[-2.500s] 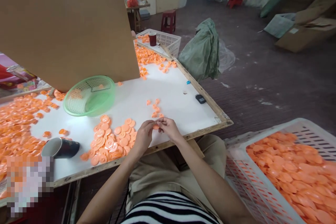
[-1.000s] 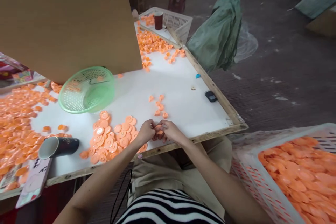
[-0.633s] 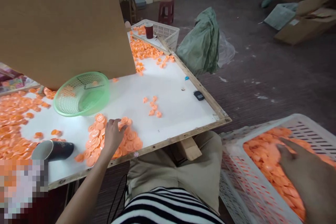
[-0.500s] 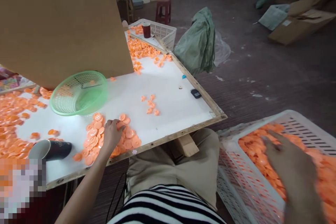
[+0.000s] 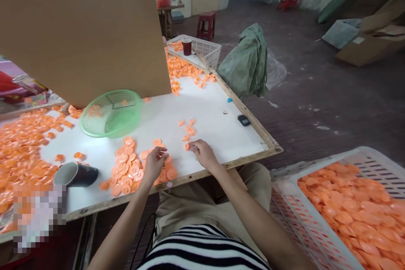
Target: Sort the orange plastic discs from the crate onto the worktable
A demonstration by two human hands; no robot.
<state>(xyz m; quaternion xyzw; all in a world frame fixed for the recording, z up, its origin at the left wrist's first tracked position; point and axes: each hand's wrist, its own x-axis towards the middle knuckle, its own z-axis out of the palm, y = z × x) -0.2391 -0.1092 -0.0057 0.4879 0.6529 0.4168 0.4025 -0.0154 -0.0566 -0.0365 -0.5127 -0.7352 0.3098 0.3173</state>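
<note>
My left hand (image 5: pixel 155 163) rests on a pile of flat orange discs (image 5: pixel 129 168) near the front edge of the white table (image 5: pixel 218 135). Its fingers are curled and pinch one disc at the pile's right side. My right hand (image 5: pixel 203 153) lies just to the right, fingers bent down and closed on a small orange piece (image 5: pixel 186 147). That piece is the nearest of a loose cluster of small orange pieces (image 5: pixel 188 128). The two hands are a short way apart.
A green mesh basket (image 5: pixel 110 114) leans against a tall cardboard board (image 5: pixel 82 29). A black cup (image 5: pixel 76 175) lies on its side at left. A white crate (image 5: pixel 363 156) full of orange discs sits at my right. A small black object (image 5: pixel 243 120) lies near the table's edge; a green sack (image 5: pixel 247 61) is on the floor.
My hands parted from in front of me. The right hand reached into the crate at right, then came back to the small pieces. The left hand moved onto the disc pile.
</note>
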